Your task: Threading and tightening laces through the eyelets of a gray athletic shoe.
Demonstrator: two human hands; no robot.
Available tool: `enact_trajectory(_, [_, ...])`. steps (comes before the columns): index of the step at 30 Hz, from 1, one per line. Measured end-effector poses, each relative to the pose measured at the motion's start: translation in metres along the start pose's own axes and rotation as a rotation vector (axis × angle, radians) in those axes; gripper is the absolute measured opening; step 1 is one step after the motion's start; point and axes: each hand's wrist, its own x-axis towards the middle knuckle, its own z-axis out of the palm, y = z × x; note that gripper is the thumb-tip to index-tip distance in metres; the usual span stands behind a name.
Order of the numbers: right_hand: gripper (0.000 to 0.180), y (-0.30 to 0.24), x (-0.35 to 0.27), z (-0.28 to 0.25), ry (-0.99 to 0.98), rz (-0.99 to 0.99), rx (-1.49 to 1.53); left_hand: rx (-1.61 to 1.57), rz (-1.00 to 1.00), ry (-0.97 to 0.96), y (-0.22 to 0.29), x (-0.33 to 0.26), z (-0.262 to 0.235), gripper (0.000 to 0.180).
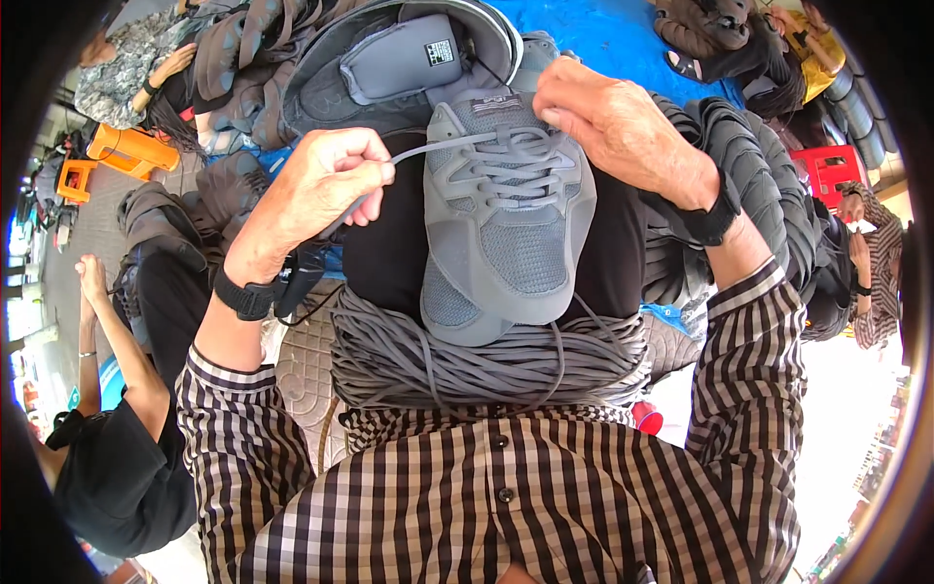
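Observation:
A grey mesh sneaker [525, 234] lies over my lap with its toe toward me, a second grey sneaker [457, 307] partly hidden under it. Grey lace runs in criss-cross rows over its tongue. My left hand [331, 180], left of the sneaker, pinches a grey shoelace [443, 145] that stretches tight to the upper rows. At the sneaker's upper right, my right hand [613, 122] is closed beside the top eyelets; what its fingertips hold is hidden. A thick bundle of grey laces [486, 365] lies across my lap, below the toe.
A large grey shoe part with a padded insole [399, 68] lies just beyond. Piles of grey shoe uppers [759, 175] flank me over a blue sheet [584, 39]. Orange stools [131, 151] and a red crate [825, 173] stand farther off. Other people sit around, one at left [126, 457].

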Motion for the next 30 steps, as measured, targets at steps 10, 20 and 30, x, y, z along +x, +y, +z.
enact_trajectory(10, [0.02,0.003,0.022,-0.03,-0.542,0.067,-0.114,0.01,0.013,0.005,-0.013,-0.003,0.002,0.013])
enact_trajectory(20, [0.018,0.021,0.012,-0.021,-0.525,0.177,0.464,0.034,-0.02,0.031,-0.011,-0.005,0.003,0.012])
enact_trajectory(30, [0.013,0.018,0.007,-0.006,-0.405,0.3,0.486,0.252,0.058,0.324,-0.011,-0.024,-0.011,0.004])
